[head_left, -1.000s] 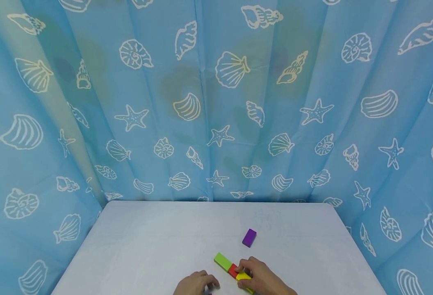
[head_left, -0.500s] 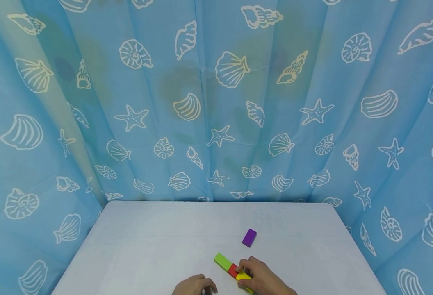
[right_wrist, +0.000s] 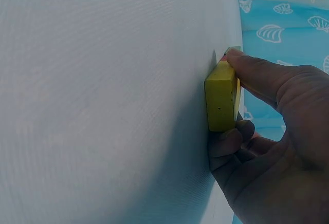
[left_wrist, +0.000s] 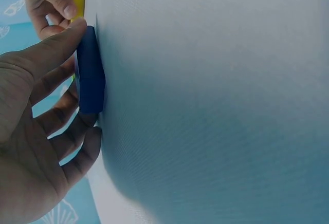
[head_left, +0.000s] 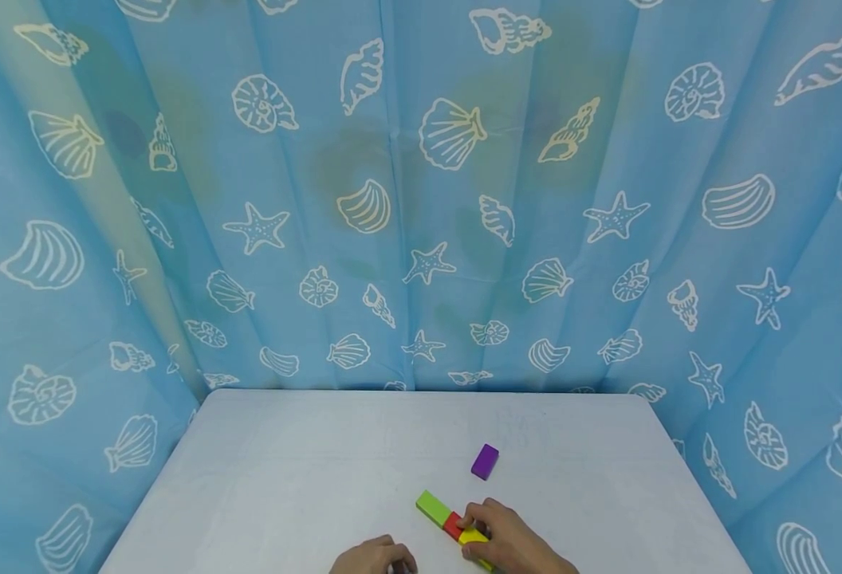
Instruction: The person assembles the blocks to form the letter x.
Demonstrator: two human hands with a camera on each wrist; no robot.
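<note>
A green block (head_left: 432,509), a red block (head_left: 453,526) and a yellow block (head_left: 473,536) lie end to end in a slanted row on the table. My right hand (head_left: 514,545) pinches the yellow block at the near end; the right wrist view shows thumb and fingers on its sides. To the left of the row, at the bottom edge of the head view, is my left hand (head_left: 372,556). It grips a blue block (left_wrist: 91,75) between thumb and fingers, low over or on the table. From the head view that block is hidden by the hand.
Beyond the row, a purple block (head_left: 485,461) lies apart on the white tabletop (head_left: 285,470). A blue curtain (head_left: 428,199) with white shell prints hangs behind the table and along both sides.
My left hand has shifted a little to the left and towards me, away from the row. The right hand and the blocks in the row have stayed put.
</note>
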